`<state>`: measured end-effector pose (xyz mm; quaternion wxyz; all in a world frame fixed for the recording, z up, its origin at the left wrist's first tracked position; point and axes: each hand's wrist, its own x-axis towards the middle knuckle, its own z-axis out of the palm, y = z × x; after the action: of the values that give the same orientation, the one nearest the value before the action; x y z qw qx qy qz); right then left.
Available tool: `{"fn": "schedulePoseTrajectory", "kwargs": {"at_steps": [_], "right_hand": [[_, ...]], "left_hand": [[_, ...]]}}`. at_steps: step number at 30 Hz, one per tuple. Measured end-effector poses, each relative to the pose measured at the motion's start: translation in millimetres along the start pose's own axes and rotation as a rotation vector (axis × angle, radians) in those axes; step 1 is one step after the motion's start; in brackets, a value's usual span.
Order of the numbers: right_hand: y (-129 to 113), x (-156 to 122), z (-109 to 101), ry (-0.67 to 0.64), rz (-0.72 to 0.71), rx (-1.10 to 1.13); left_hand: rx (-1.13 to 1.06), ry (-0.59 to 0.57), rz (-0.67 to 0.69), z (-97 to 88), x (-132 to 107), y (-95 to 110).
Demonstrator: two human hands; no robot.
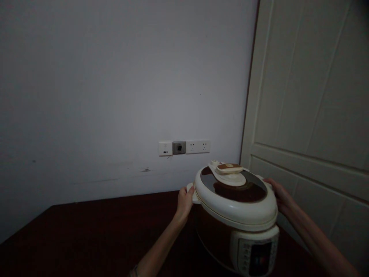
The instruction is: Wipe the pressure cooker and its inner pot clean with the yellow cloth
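Observation:
A white and brown electric pressure cooker (236, 215) is tilted slightly, with its control panel facing me at the lower right. Its lid carries a cream handle on top. My left hand (185, 202) is closed on the cooker's left side handle. My right hand (278, 194) grips the right side of the cooker by its rim, fingers curled around it. Whether the cooker rests on the dark wooden table (95, 234) or hangs just above it, I cannot tell.
A pale wall stands behind the table, with a row of wall sockets (184, 147) just above table height. A cream panelled door (311, 115) fills the right side, close to the cooker.

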<state>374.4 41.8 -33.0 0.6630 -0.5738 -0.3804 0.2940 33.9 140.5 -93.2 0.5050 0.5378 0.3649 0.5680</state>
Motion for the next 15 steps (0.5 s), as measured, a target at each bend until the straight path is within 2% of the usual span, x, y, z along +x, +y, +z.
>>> {"fn": "schedulePoseTrajectory", "kwargs": {"at_steps": [6, 15], "right_hand": [[0.2, -6.7, -8.1, 0.019, 0.051, 0.028], [-5.0, -14.0, -9.0, -0.06, 0.099, 0.065]], "left_hand": [[0.014, -0.044, -0.003, 7.4, 4.1, -2.5], [0.159, -0.106, 0.037, 2.8, 3.5, 2.7]]}}
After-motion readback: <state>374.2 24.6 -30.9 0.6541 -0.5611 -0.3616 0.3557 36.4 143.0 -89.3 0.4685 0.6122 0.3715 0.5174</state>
